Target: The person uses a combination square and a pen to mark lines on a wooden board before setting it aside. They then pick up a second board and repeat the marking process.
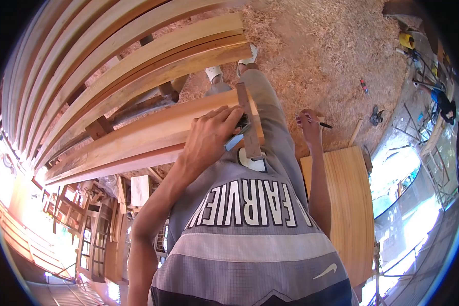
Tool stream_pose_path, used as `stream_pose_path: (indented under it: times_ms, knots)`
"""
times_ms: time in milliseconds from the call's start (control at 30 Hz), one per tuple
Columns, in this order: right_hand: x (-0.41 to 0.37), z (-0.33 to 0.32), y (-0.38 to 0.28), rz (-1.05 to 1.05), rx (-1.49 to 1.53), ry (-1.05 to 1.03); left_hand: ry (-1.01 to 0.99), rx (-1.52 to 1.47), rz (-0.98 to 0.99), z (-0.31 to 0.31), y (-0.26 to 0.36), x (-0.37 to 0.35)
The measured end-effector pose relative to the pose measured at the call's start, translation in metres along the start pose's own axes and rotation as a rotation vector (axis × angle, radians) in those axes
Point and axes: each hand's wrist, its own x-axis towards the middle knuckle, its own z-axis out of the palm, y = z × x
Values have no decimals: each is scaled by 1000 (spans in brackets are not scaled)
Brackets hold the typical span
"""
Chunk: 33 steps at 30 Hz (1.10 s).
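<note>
My left hand lies over the end of a long wooden beam. Its fingers are closed on a combination square, whose flat rusty blade runs across the beam near its end. Part of the square's head is hidden under my fingers. Off to the right, my right hand pinches a thin dark pen, held away from the beam with its tip pointing right.
Several long planks lie side by side at the upper left on supports. A broad board stands to my right. Wood shavings cover the ground, where a small red tool lies. Wooden frames stand at the lower left.
</note>
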Motion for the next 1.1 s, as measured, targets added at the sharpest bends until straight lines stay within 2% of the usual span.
stream_pose_path:
  times_ms: [133, 233, 567, 867, 967, 1067, 1100]
  knots:
    - [0, 0, -18, 91, -49, -15, -38, -14, -35, -4, 4, 2]
    - [4, 3, -11, 19, -3, -18, -25, 7, -29, -5, 7, 1]
    - [10, 4, -30, 54, -7, -33, -39, 6, -44, -6, 8, 2]
    - [23, 25, -134, 47, 62, -76, -17, 39, -14, -9, 14, 8]
    - [41, 41, -154, -14, 37, -99, -42, 38, -18, -9, 13, 8]
    - [62, 62, -172, -40, -65, -184, -31, 17, -19, -5, 9, 9]
    - [66, 70, -180, -107, -181, -200, -41, 22, -21, -5, 9, 9]
